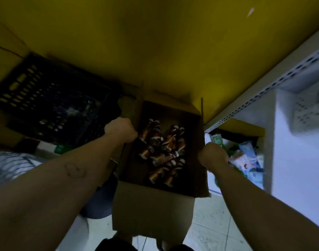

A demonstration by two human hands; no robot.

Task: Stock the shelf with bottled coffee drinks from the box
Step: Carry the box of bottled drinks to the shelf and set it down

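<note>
Both hands, left (121, 129) and right (213, 156), clench opposite walls of the open brown cardboard box (153, 211), steadying it so the brown coffee bottles (162, 151) stay inside.

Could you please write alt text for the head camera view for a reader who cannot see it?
Both hands, left and right, grip opposite side walls of an open cardboard box with brown bottles jumbled inside. A dark crate sits at left, white shelving at right.

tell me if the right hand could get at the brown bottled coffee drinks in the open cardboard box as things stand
Probably not yet: the right hand is clenched on the cardboard box wall. The brown bottled coffee drinks lie uncovered below, so letting go would free it.
</note>
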